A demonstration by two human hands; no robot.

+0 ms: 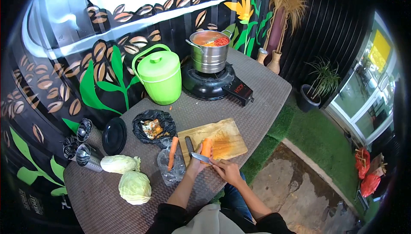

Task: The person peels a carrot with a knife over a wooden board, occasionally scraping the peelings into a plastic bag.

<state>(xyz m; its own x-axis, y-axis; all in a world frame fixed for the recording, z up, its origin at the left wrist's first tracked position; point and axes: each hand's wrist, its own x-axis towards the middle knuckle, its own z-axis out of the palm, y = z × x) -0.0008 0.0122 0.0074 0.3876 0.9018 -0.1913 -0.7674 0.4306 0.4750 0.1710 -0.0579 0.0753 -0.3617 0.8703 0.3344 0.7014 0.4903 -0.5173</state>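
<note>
My left hand (195, 164) is closed around the lower part of a thick orange carrot (206, 146), held over the wooden cutting board (234, 137). In my right hand (227, 171) is a knife (201, 157), its blade lying across the lower end of the carrot, close to my left fingers. A dark handle (189, 145) rests at the board's left side; what it belongs to is hard to make out. Orange bits and stains mark the board's right half. Left of the board, a thinner carrot (172, 153) lies on a clear plastic bag (165, 165).
A black bag (154, 126) holds scraps. Two cabbages, one long (120, 164) and one round (135, 187), lie at left near cutlery holders (89, 157) and black plates (114, 135). Behind stand a green bucket (159, 75) and a steel pot (208, 56) on a stove (205, 84).
</note>
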